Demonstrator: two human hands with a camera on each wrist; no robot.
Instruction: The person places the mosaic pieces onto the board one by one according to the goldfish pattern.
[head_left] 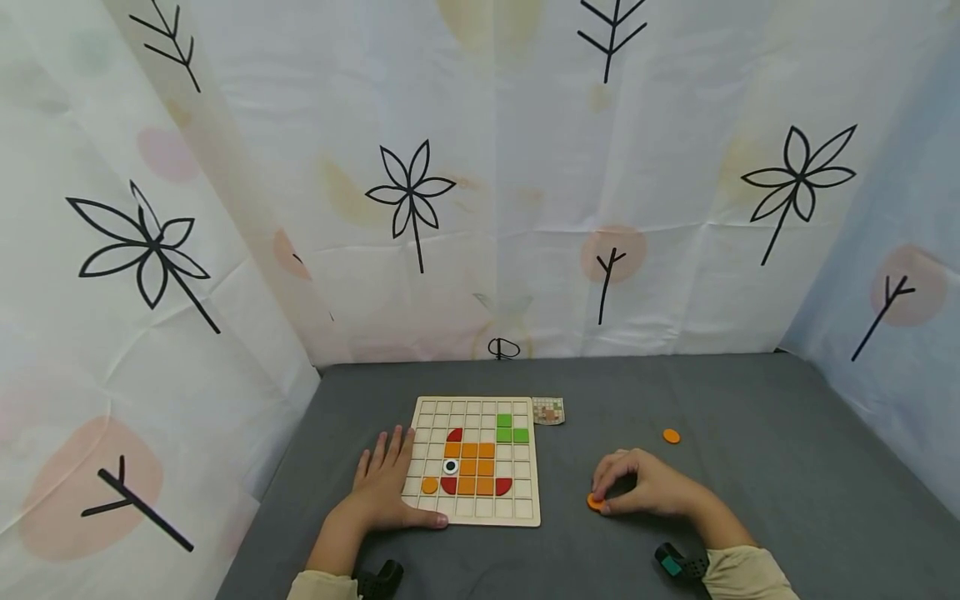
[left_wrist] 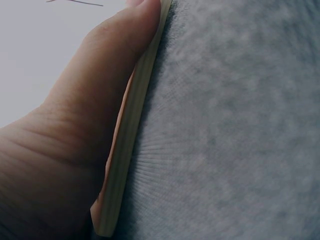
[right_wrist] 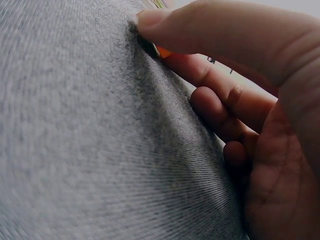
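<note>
My left hand (head_left: 384, 497) rests on the left edge and lower left corner of a square wooden grid board (head_left: 517, 508), fingers spread and straight. In the left wrist view, the thumb (left_wrist: 107, 55) lies along the board's side edge (left_wrist: 127, 135). Several orange squares (head_left: 477, 469), three red rounded pieces (head_left: 503, 486), three green squares (head_left: 504, 435), a black-and-white eye piece (head_left: 450, 467) and an orange disc (head_left: 429, 485) lie in the grid. Right of the board, my right hand (head_left: 648, 483) pinches another orange disc (head_left: 593, 503) at the tabletop; only a sliver (right_wrist: 164, 52) shows in the right wrist view.
A loose orange disc (head_left: 671, 436) lies on the grey tabletop (head_left: 600, 400), beyond the right hand. A small patterned card (head_left: 549, 411) sits against the board's upper right side. White printed curtains (head_left: 495, 283) stand behind and at both sides.
</note>
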